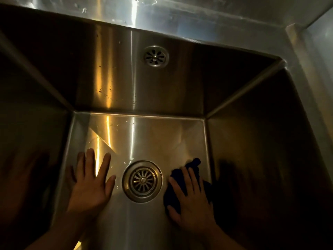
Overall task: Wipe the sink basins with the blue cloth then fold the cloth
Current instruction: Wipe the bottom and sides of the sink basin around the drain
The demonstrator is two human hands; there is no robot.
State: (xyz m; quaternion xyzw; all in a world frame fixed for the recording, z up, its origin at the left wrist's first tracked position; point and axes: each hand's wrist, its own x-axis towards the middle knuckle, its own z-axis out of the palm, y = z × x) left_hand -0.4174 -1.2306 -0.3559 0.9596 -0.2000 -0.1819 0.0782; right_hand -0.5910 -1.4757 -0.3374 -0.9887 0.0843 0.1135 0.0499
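Cloth [196, 166], dark blue and bunched, lies on the basin [144, 138] floor just right of the drain [142, 181], close to the wall on that side. The right hand [194, 202] presses on it from above with fingers fairly straight and spread, thumb out toward the drain; it pushes the cloth and does not seem to clutch it. The left hand [90, 188] lies flat on the bare steel left of the drain, fingers wide, holding nothing, apparently as a brace.

By my judgement the wiping step is in hand and folding is some way off. Next, the cloth needs to sweep around the drain and over to the left hand's side, so that hand will have to lift. The walls need wiping too.

The basin is deep, square, brushed steel, dimly lit with warm streaks of glare. Beyond the drain, the back wall [126, 78] carries a round overflow grille [156, 56] and scattered spots, possibly water. Above it runs a bright steel rim [198, 18]. Only one basin shows.
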